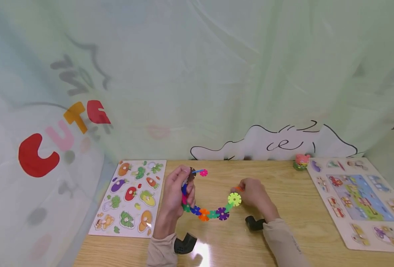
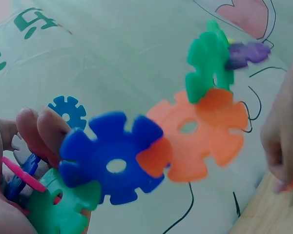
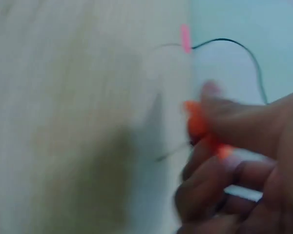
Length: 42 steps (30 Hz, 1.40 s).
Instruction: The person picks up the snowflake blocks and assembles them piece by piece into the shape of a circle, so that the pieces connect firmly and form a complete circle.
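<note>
In the head view my left hand grips a chain of notched plastic discs near one end. A brown disc and a pink disc show at its top. The chain sags rightward through a blue disc, an orange disc, a green disc and a purple disc to a yellow-green disc. My right hand pinches another orange disc between thumb and fingers, right at the yellow-green disc in the head view. The right wrist view is blurred.
A vegetable puzzle board lies on the wooden table at left, a vehicle puzzle board at right. Beside the latter's far corner stands a pink and green toy figure. A printed curtain hangs behind the table.
</note>
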Motion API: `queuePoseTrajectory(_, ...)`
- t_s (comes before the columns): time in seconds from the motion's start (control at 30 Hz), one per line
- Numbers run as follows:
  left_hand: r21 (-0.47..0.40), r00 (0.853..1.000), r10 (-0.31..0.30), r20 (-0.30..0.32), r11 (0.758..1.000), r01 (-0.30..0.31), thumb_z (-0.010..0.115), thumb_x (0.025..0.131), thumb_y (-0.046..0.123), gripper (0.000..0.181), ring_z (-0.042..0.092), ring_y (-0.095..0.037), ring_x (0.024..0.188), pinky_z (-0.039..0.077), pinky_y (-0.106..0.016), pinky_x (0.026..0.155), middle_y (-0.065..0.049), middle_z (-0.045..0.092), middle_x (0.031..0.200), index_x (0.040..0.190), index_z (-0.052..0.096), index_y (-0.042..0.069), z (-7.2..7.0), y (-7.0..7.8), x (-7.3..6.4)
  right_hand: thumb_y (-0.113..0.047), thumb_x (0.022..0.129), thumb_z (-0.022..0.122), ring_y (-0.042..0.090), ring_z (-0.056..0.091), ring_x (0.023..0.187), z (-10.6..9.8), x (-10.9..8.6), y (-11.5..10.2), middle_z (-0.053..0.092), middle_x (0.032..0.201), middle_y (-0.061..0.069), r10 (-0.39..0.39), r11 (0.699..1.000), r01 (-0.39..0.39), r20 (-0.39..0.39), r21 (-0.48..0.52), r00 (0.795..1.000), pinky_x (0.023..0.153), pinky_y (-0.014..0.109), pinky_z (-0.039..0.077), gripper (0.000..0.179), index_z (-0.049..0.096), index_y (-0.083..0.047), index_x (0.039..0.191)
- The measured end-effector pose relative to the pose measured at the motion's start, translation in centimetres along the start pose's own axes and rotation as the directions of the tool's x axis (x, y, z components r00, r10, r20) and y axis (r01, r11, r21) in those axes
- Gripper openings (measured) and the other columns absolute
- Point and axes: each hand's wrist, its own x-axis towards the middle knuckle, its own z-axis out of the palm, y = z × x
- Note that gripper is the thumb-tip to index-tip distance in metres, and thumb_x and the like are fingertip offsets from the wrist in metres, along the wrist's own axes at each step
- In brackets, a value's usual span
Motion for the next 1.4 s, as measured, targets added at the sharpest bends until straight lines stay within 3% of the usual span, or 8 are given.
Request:
queuePoseTrajectory(0.17,0.076,0.995,0.098,0.030,0.992,-0.100,0.045,0.113,0.017,0.025,0.048,-0.007,0.038,0.048,-0.023,0.036,0.006,0.043,0.060,0.091,0.048,0.004,0.3,0.4,-0.3,-0.029,0.107,0.066,0.012,0.044,0.059,-2.5,-0.8,-1.5,0.050,0.066,0.000,-0.160,0.967,0.186,-0.157,0.175,0.975,0.053,0.024,0.035,0.029,0.068,-0.006,0.089)
queuePoseTrajectory(0.33,0.161,0.966,0.237,0.101,0.955,-0.251,0.044,0.114,0.012,0.030,0.049,-0.009,0.037,0.048,-0.029,0.033,-0.005,0.040,0.057,0.091,0.046,-0.008,0.7,0.9,-0.6,-0.020,0.112,0.054,0.014,0.061,0.069,-5.1,-3.3,-4.8,0.068,0.082,0.007,-0.267,0.863,0.340,-0.235,0.373,0.935,0.060,0.023,0.054,0.025,0.069,-0.001,0.106)
queuePoseTrajectory(0.6,0.237,0.882,0.434,0.183,0.851,-0.468,0.042,0.111,-0.001,0.023,0.045,-0.021,0.033,0.045,-0.029,0.031,-0.012,0.041,0.052,0.089,0.048,-0.005,1.8,1.7,-1.3,0.004,0.106,0.058,0.013,0.065,0.077,-6.1,-7.2,-9.0,0.071,0.089,0.005,-0.430,0.648,0.607,-0.437,0.460,0.790,0.073,0.022,0.061,0.016,0.074,-0.001,0.107)
queuePoseTrajectory(0.73,0.239,0.846,0.491,0.205,0.813,-0.530,0.041,0.109,-0.007,0.021,0.044,-0.020,0.034,0.044,-0.025,0.031,-0.009,0.043,0.050,0.090,0.050,-0.003,2.4,2.1,-1.8,0.010,0.101,0.061,0.011,0.067,0.080,-5.9,-8.4,-10.2,0.075,0.097,0.002,-0.463,0.574,0.673,-0.494,0.466,0.736,0.074,0.021,0.062,0.018,0.074,0.003,0.112)
queuePoseTrajectory(0.93,0.225,0.824,0.513,0.239,0.796,-0.561,0.041,0.108,-0.011,0.020,0.046,-0.019,0.035,0.046,-0.023,0.033,-0.010,0.044,0.053,0.092,0.051,-0.002,3.2,2.4,-2.4,0.014,0.096,0.066,0.013,0.068,0.083,-5.8,-9.1,-10.9,0.076,0.100,0.009,-0.478,0.543,0.717,-0.541,0.436,0.691,0.077,0.019,0.062,0.022,0.074,0.007,0.115)
queuePoseTrajectory(1.03,0.225,0.821,0.511,0.254,0.795,-0.564,0.041,0.107,-0.012,0.021,0.045,-0.018,0.035,0.046,-0.023,0.033,-0.010,0.044,0.053,0.092,0.051,-0.002,3.4,2.4,-2.4,0.016,0.094,0.068,0.014,0.068,0.083,-5.7,-9.2,-10.9,0.075,0.100,0.010,-0.480,0.544,0.718,-0.541,0.435,0.691,0.078,0.018,0.062,0.024,0.075,0.007,0.115)
queuePoseTrajectory(1.2,0.238,0.823,0.505,0.260,0.792,-0.562,0.042,0.107,-0.012,0.021,0.046,-0.018,0.035,0.046,-0.022,0.033,-0.009,0.043,0.053,0.092,0.051,-0.001,3.6,2.3,-2.4,0.018,0.092,0.068,0.013,0.062,0.080,-5.7,-9.2,-10.8,0.072,0.093,0.006,-0.489,0.534,0.723,-0.538,0.438,0.687,0.069,0.017,0.057,0.028,0.076,0.005,0.116)
queuePoseTrajectory(1.4,0.248,0.831,0.494,0.256,0.797,-0.550,0.040,0.109,-0.011,0.021,0.045,-0.018,0.035,0.045,-0.021,0.033,-0.009,0.042,0.052,0.093,0.050,-0.002,3.8,2.0,-2.4,0.020,0.091,0.067,0.011,0.054,0.076,-5.2,-8.7,-10.6,0.068,0.087,0.005,-0.506,0.475,0.761,-0.570,0.442,0.647,0.058,0.020,0.046,0.030,0.077,0.006,0.116)
